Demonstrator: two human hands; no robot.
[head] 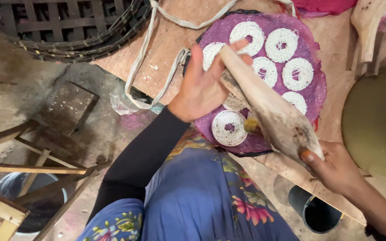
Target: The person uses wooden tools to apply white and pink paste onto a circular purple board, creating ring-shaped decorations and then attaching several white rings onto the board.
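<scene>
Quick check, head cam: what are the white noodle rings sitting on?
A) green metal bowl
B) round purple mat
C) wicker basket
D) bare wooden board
B: the white noodle rings lie on a round purple mat that rests on the wooden board; both the left hand and the right hand grip the wooden press above it.

Beneath the left grip (pixel 200 85) lies a glittery purple mat (pixel 311 96) bearing lacy white noodle rings (pixel 281 45), the press (pixel 269 107) between both grips is pale, stained wood, and nearer, a blue floral skirt (pixel 202 196) meets a black sleeve (pixel 139 160).
</scene>
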